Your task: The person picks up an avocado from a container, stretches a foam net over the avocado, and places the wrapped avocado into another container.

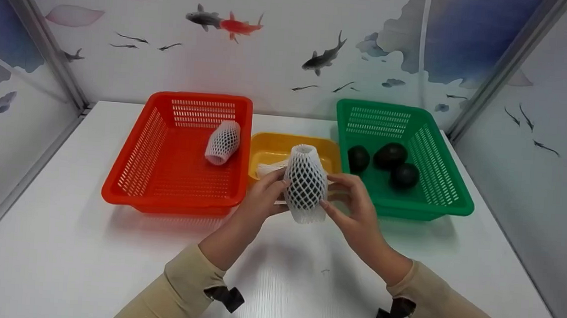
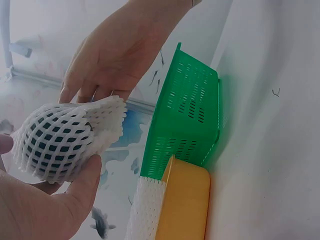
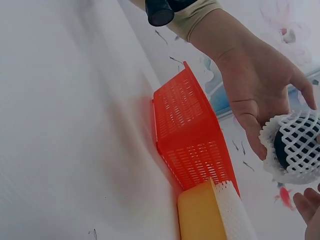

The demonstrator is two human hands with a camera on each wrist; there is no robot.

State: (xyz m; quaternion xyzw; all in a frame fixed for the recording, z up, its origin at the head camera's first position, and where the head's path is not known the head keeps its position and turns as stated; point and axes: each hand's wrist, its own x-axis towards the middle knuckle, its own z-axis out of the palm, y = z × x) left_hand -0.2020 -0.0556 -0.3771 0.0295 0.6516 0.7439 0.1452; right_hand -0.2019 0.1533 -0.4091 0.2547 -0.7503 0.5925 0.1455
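A dark avocado inside a white foam net sleeve (image 1: 306, 183) is held up over the table's middle, its dark skin showing through the mesh. My left hand (image 1: 263, 195) grips one side, with thumb and fingers curled round the net in the left wrist view. On the other side, my right hand (image 1: 357, 209) pinches the sleeve, thumb low on its front and fingers partly hidden behind. The net's lower end hangs past the fruit. Only the fingertips of the right hand (image 3: 311, 207) show at the edge of the right wrist view.
A red basket (image 1: 173, 202) at left contains another netted piece (image 1: 224, 142). At right, a green basket (image 1: 424, 209) bears several dark avocados (image 1: 391, 156). Between them, a yellow tray (image 1: 294, 141) has white foam nets (image 1: 265, 168) in it. A small scrap (image 1: 325, 271) lies on the white table.
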